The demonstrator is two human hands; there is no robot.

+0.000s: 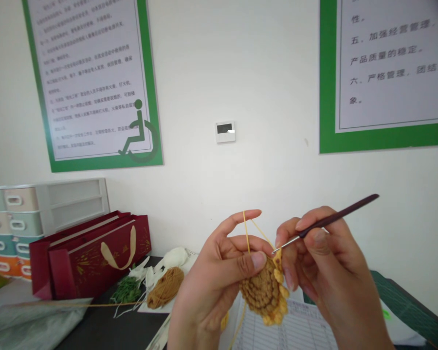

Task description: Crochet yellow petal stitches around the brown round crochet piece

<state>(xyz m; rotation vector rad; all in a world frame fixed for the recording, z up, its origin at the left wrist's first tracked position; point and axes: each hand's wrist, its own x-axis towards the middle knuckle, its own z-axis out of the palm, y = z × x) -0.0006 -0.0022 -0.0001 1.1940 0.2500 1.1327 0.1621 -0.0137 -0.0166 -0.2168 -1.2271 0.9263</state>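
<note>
Gripping a crochet hook (337, 222), the right hand (324, 257) curls closed. The left hand (213, 291) pinches a crocheted piece (264, 291) (yellow yarn (246, 232) over its forefinger (239, 219)).

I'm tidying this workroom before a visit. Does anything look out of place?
Yes: a green wheelchair sign sits over the lower right corner of the poster on the wall. It overlaps the poster's text and green border, so it looks oddly placed.
</note>
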